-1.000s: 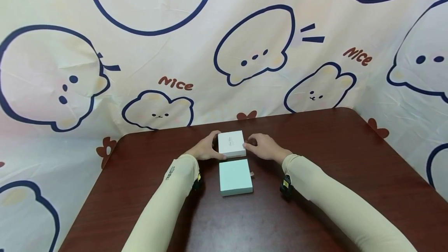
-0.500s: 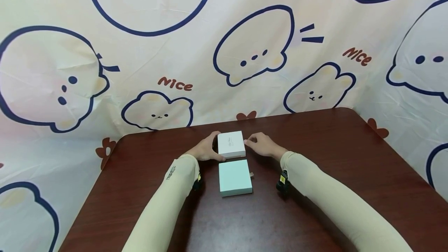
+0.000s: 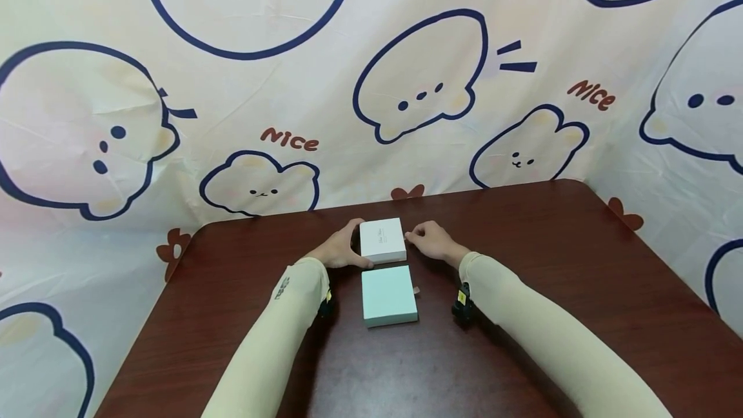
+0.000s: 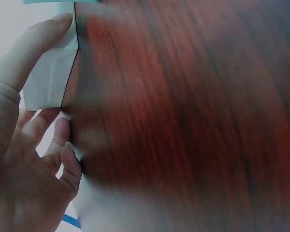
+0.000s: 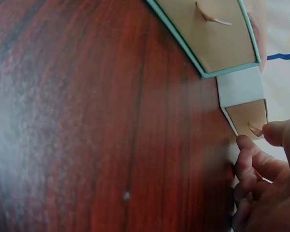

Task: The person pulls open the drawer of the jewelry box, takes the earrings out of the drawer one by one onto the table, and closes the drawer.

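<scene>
White box [image 3: 380, 239], one mint box [image 3: 388, 294], two hands [image 3: 338, 249] [image 3: 434, 241]

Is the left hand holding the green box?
No, in the head view the left hand grips the white box, just beyond the green box.

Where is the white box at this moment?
In the head view, the white box lies below picture centre on the table, between the left grip and the right grip, just beyond the mint-green box.

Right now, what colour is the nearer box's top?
The nearer box's top is mint green, clearest in the head view.
</scene>
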Demonstrator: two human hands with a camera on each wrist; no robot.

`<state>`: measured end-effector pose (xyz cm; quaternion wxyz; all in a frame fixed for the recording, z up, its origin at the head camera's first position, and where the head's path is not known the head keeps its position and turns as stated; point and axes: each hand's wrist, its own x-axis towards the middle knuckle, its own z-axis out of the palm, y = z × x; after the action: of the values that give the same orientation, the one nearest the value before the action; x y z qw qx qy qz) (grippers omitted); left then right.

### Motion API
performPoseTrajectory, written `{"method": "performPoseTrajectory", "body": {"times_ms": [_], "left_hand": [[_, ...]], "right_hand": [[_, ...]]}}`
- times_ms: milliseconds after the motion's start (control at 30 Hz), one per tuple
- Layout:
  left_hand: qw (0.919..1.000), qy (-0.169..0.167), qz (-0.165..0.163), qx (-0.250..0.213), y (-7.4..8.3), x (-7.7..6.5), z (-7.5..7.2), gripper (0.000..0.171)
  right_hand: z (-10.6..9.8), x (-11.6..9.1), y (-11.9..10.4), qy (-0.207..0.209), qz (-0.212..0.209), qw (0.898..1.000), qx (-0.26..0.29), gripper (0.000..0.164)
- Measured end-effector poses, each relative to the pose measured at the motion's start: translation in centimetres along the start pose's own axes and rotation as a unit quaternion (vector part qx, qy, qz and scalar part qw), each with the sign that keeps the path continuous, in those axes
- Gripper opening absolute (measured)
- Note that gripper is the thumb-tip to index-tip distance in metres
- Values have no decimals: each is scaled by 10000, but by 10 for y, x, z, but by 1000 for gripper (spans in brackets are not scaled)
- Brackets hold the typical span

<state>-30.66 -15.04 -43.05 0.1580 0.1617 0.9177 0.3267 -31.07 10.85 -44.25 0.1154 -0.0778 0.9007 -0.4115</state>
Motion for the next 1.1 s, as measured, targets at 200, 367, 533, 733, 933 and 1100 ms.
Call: {"method": "performPoseTrajectory", "body": {"times_ms": [200,367,533,733,933,1100], "left_hand": [[10000,-44,-61,33,-4,2,0,107],[9999,-35,-97,-24,-5,1,1,107],[9999,12,-104,-58,-4,-4,2,106],[9999,87,-133,-33,-4,-3,6,107],[9997,127,-214,48,-4,0,8,108],[9997,162,-184,68,-2,0,7,108]], "right_hand": [[0,0,0,60,87,9999,112,32],[1,-1,1,63,109,9997,206,32],[3,0,1,8,147,9995,264,32],[1,1,2,-134,132,9995,251,33],[-1,1,-2,-114,101,9997,201,34],[0,1,-5,4,46,9999,108,35]]}}
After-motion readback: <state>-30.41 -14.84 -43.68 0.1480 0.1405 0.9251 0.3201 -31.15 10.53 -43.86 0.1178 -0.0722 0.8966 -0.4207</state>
